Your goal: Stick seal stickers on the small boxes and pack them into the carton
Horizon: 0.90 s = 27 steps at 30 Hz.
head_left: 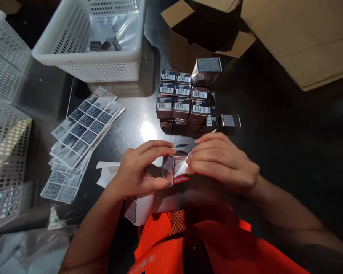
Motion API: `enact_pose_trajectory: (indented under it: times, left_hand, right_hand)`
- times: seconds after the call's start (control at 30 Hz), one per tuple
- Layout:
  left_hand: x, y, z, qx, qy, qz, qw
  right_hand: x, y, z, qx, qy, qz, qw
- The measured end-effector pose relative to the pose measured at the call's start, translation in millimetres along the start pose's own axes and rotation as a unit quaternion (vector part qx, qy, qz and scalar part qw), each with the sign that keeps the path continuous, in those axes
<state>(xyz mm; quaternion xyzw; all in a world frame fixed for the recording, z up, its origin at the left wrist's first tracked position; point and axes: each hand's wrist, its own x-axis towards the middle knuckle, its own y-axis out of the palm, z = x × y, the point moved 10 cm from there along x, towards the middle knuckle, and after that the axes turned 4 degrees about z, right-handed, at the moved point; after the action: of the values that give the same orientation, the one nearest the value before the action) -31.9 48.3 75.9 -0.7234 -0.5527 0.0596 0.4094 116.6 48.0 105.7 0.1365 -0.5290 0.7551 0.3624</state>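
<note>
At the centre of the dark table [274, 125] we are seeing both hands meeting on a small box [175, 169]. The left hand [140, 171] is gripping the box from its nine o'clock side, fingers curled over the top and thumb pressing low against the near face. The right hand [221, 160] is closing in from three o'clock, its fingertips [193, 161] pinching a pale label [183, 167] against the box's right face. At twelve o'clock from the hands, a block of matching boxes [185, 102] is standing in rows with barcoded tops showing, one further box [207, 70] lying tilted on the far end and another [230, 121] lying on its side at the block's right. At ten o'clock, fanned sheets of labels [80, 140] are lying on the table. A white basket [94, 36] is sitting at eleven o'clock, holding a few dark boxes, and more white baskets [4, 114] are lining the nine o'clock edge. An open carton [205, 30] is standing at one o'clock. An orange vest [188, 243] is filling the six o'clock edge.
</note>
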Motion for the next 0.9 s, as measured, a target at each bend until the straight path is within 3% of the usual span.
enact_pose_trajectory:
  times: [0.27,0.53,0.73,0.9]
  left_hand:
    - [0,-3.8,2,-0.005,0.025,0.001,1.000]
    - [-2,-5.3,5,-0.026,0.029,0.010,0.999]
    - [2,-7.4,17,0.026,0.008,-0.006,1.000]
    - [5,-6.7,19,-0.025,0.028,-0.019,0.999]
  right_hand:
    - [-1,-7,2,0.036,0.014,-0.041,0.998]
    - [3,-10,7,0.042,-0.005,-0.017,0.999]
    - [-5,-53,-3,0.082,0.089,-0.149,0.981]
    - [-5,-51,-21,0.140,0.008,-0.133,0.981]
